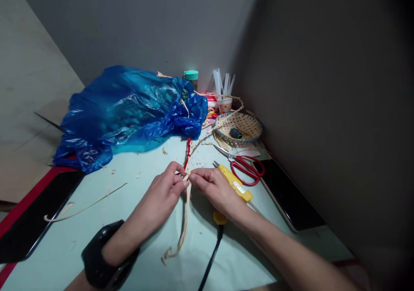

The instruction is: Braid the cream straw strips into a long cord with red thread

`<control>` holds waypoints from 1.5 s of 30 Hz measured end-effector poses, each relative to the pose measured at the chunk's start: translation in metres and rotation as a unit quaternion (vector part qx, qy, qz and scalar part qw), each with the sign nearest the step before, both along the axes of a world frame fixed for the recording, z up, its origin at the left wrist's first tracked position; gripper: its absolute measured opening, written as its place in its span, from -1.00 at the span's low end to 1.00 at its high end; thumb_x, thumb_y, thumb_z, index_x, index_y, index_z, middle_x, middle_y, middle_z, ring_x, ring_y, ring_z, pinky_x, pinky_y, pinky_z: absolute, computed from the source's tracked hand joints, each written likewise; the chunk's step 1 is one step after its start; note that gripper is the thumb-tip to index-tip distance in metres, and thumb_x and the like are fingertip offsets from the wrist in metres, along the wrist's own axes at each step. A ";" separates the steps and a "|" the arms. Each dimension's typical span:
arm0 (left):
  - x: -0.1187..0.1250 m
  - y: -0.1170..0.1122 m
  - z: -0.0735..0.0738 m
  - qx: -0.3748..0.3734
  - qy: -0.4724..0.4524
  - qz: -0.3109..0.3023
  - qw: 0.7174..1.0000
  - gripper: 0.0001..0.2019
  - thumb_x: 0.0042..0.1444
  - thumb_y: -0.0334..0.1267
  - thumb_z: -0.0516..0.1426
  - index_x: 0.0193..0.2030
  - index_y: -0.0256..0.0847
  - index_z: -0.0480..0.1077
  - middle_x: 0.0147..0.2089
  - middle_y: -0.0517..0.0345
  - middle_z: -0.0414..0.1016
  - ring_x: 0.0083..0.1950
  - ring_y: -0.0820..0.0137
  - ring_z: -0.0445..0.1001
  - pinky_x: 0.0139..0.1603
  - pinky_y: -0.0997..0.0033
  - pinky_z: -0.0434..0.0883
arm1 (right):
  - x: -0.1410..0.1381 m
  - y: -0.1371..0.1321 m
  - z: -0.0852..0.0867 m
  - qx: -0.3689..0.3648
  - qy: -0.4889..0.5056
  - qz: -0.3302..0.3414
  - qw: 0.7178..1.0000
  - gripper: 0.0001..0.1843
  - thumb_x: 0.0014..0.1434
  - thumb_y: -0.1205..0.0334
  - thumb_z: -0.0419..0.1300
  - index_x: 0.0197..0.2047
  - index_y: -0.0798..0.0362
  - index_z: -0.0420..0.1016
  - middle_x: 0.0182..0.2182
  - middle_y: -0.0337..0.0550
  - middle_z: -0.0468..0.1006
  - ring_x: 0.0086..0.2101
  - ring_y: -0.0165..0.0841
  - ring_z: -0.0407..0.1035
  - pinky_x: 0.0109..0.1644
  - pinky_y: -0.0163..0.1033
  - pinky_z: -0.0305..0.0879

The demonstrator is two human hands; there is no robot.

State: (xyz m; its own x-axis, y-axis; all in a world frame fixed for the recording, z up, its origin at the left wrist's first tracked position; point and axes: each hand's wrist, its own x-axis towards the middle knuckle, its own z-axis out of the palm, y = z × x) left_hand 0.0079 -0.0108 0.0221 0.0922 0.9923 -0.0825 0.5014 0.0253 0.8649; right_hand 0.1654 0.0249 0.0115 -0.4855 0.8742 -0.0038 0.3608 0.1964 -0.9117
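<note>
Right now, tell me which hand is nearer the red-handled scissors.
Right. The right hand is left of the scissors, across the yellow glue gun; the left hand is farther left.

White label on the yellow glue gun: print unreadable

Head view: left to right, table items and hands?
Left black-screened device → black wristband → left hand → right hand → red-handled scissors → right black-screened device.
</note>
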 end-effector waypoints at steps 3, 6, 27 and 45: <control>0.003 -0.004 0.012 0.037 0.102 0.007 0.994 -0.79 0.23 -0.20 -0.03 -0.40 -0.15 0.30 -0.49 0.24 0.48 -0.42 0.39 0.40 -0.33 0.44 0.20 | -0.001 -0.004 0.000 0.042 -0.033 -0.044 0.998 -0.63 0.22 0.22 -0.02 -0.61 0.09 0.18 -0.69 -0.33 0.17 -0.58 -0.50 0.07 -0.49 -0.35 -0.10; 0.008 -0.008 0.017 0.054 0.164 -0.016 0.985 -0.72 0.24 -0.21 -0.06 -0.44 -0.16 0.36 -0.45 0.21 0.51 -0.43 0.39 0.43 -0.35 0.44 0.21 | 0.000 -0.005 -0.002 0.058 -0.041 -0.036 0.997 -0.66 0.23 0.25 -0.04 -0.57 0.10 0.27 -0.65 -0.31 0.29 -0.57 -0.51 0.13 -0.47 -0.36 -0.05; 0.004 -0.014 0.003 0.094 0.049 0.101 0.989 -0.82 0.21 -0.19 0.04 -0.13 -0.17 0.38 -0.16 0.11 0.49 -0.12 0.34 0.43 -0.06 0.37 0.29 | 0.000 -0.005 -0.001 0.002 0.007 0.010 1.000 -0.65 0.29 0.27 -0.02 -0.50 0.12 0.38 -0.57 -0.27 0.38 -0.50 -0.48 0.21 -0.38 -0.36 0.05; 0.002 0.002 -0.020 -0.206 -0.389 0.006 0.898 -0.82 -0.01 -0.39 0.22 -0.27 -0.31 0.32 -0.46 0.21 0.32 -0.60 0.65 0.17 -0.60 0.64 0.15 | 0.004 -0.010 0.002 0.114 -0.153 0.067 0.979 -0.78 0.25 0.35 -0.07 -0.39 0.08 0.32 -0.50 -0.22 0.47 -0.47 -0.46 0.28 -0.40 -0.35 0.01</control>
State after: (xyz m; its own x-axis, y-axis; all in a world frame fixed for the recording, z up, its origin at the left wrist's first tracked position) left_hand 0.0096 -0.0093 0.0021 0.2697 0.8940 -0.3578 -0.2525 0.4242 0.8697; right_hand 0.1691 0.0151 0.0134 -0.6032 0.7973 0.0202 0.5670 0.4465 -0.6922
